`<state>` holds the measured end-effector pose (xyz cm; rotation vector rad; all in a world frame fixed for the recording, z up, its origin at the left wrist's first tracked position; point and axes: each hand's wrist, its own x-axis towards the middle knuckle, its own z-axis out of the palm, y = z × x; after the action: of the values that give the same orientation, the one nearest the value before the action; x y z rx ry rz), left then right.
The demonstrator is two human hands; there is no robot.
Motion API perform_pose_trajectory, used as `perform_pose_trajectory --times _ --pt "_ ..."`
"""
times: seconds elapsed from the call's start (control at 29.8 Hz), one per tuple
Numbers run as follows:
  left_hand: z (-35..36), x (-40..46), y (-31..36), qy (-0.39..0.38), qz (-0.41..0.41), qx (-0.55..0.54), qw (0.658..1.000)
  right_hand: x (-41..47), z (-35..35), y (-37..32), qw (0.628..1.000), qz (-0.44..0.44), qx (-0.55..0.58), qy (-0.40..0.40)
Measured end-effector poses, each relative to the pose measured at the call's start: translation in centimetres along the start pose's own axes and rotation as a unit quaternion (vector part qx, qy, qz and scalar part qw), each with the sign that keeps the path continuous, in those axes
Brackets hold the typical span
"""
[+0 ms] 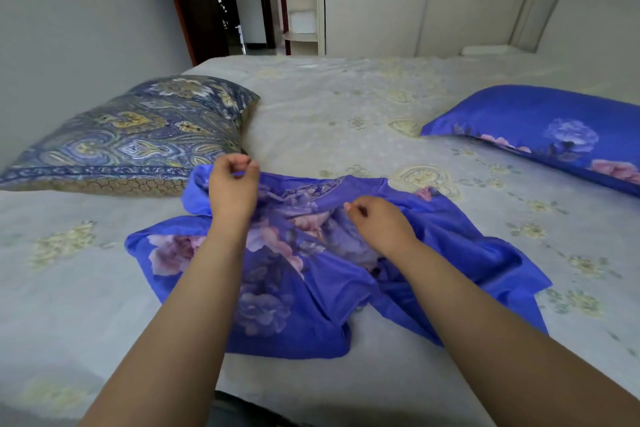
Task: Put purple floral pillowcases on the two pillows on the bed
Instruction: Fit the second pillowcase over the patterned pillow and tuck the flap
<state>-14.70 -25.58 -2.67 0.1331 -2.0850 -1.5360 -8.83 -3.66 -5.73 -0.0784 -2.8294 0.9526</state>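
A crumpled purple floral pillowcase (298, 281) lies on the bed in front of me. My left hand (232, 187) hovers over its far left edge, fingers curled, thumb and fingers slightly apart; whether it holds cloth is unclear. My right hand (375, 218) rests over the middle of the pillowcase, fingertips pinched together near the fabric. A pillow with a blue and yellow paisley cover (131, 135) lies at the left, just beyond the left hand. At the right lies a second pillow (547, 135) inside a purple floral pillowcase.
The bed (329, 107) carries a pale grey sheet with yellow motifs. A grey wall runs along the left. Behind the bed stand a white wardrobe (415, 17), shelves and an open dark doorway (221, 0).
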Motion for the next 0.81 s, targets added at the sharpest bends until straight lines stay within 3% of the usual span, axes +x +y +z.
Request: perform_pose_trajectory --times 0.07,0.2,0.37,0.44,0.47,0.5,0.54,0.67,0.74,0.81 --pt "-1.3 2.5 -1.2 0.087 -0.066 -0.032 0.993 0.5 0.4 -1.1 0.999 -0.029 0.032 -0.016" --pt "-2.3 8.3 -3.3 0.066 -0.266 -0.073 0.959 1.4 1.9 -3.1 0.992 -0.096 0.017 -0.079" --pt "-3.6 12.5 -2.4 0.086 -0.297 0.056 0.949 4.1 2.7 -5.3 0.988 -0.129 0.014 -0.081" --pt "-4.1 13.0 -2.9 0.032 -0.196 0.239 0.950 5.6 2.8 -6.0 0.988 -0.101 0.079 -0.084" --pt "-4.6 13.8 -3.5 -0.014 -0.103 0.356 0.929 7.0 3.1 -7.0 0.986 -0.091 0.110 -0.088" --pt "-4.6 13.9 -4.0 -0.070 -0.030 0.459 0.885 7.3 3.2 -7.0 0.984 -0.081 0.133 -0.087" --pt "-4.7 14.4 -4.0 -0.109 -0.002 0.514 0.851 7.8 3.1 -7.3 0.982 -0.076 0.151 -0.087" --pt "-5.5 17.0 -5.6 -0.131 -0.055 0.574 0.806 9.0 3.7 -7.6 0.978 -0.060 0.175 -0.091" --pt "-5.6 17.5 -7.1 -0.125 -0.038 0.629 0.766 9.5 4.4 -7.5 0.977 -0.052 0.180 -0.098" --pt "-5.1 17.3 -8.5 -0.096 -0.023 0.644 0.758 10.2 5.3 -7.2 0.977 -0.040 0.186 -0.101"
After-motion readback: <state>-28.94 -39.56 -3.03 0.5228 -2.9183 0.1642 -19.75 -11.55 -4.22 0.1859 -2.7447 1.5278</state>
